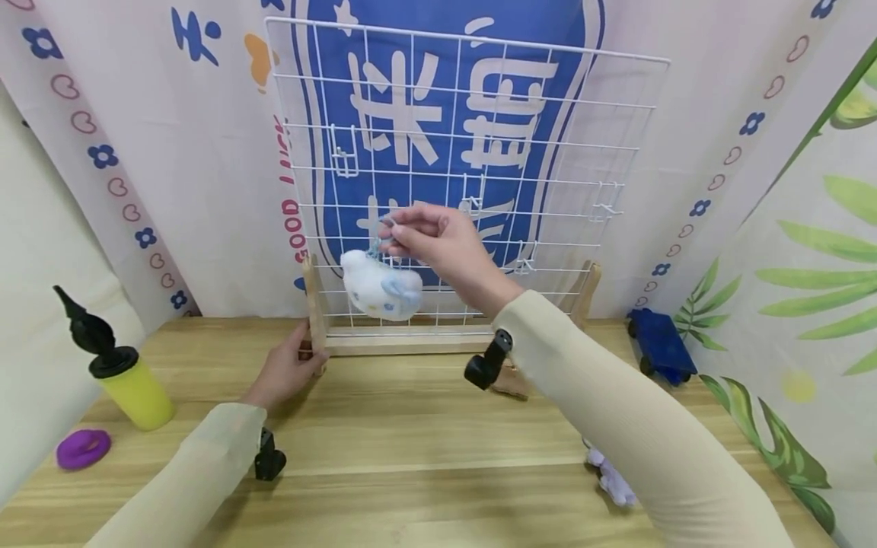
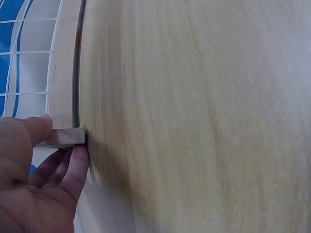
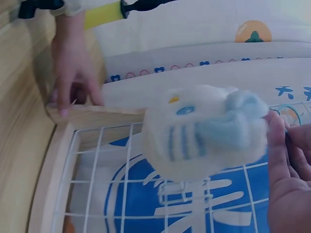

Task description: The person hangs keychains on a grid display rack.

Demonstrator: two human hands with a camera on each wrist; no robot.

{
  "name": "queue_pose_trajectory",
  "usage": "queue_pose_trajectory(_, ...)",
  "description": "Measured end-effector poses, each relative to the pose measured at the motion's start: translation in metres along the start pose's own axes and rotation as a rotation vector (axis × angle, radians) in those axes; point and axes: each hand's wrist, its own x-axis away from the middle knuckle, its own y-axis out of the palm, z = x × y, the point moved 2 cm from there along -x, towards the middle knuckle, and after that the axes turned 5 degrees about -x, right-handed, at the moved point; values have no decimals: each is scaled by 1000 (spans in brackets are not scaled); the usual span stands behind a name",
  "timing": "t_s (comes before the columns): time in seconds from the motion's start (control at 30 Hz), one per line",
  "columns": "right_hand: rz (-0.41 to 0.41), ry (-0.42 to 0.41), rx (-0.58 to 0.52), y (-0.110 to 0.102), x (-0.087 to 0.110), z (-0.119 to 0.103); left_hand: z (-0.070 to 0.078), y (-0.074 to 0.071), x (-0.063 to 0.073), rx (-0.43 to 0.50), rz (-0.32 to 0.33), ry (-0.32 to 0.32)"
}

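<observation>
My right hand (image 1: 448, 243) pinches the light blue cord of a white plush pendant (image 1: 380, 288). The plush hangs in front of the lower left of a white wire grid rack (image 1: 411, 345). In the right wrist view, the plush (image 3: 170, 141) shows a blue bow, blue stripes and a yellow spot, slightly blurred. At the rack's left end, my left hand (image 1: 286, 369) grips the wooden foot (image 2: 68, 137), thumb on one side and fingers on the other. Several white wire hooks hang on the grid, among them an upper left hook (image 1: 346, 164).
On the left stand a yellow pump (image 1: 140, 396) with a black top and a purple ring (image 1: 84, 449). A dark blue toy cart (image 1: 661, 346) lies far right. A lilac plush (image 1: 613, 481) and a brown item (image 1: 510, 383) are partly hidden by my right arm.
</observation>
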Motion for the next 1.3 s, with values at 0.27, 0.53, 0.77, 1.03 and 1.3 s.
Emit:
queue_pose_trajectory(0.27,61,-72,-110,25,-28,-23,-1,-1,-1,-1,12,15)
queue_pose_trajectory(0.53,169,-103,-175,40,-47,-37,1,0,-1,-1,36,52)
queue_pose_trajectory(0.77,225,-82,-204,43,-54,-37,-1,1,-2,-5,31,44)
queue_pose_trajectory(1.03,234,-50,-186,42,-58,-30,0,0,0,-5,27,38)
queue_pose_trajectory(1.3,242,-23,-135,40,-59,-25,-1,1,0,0,24,28)
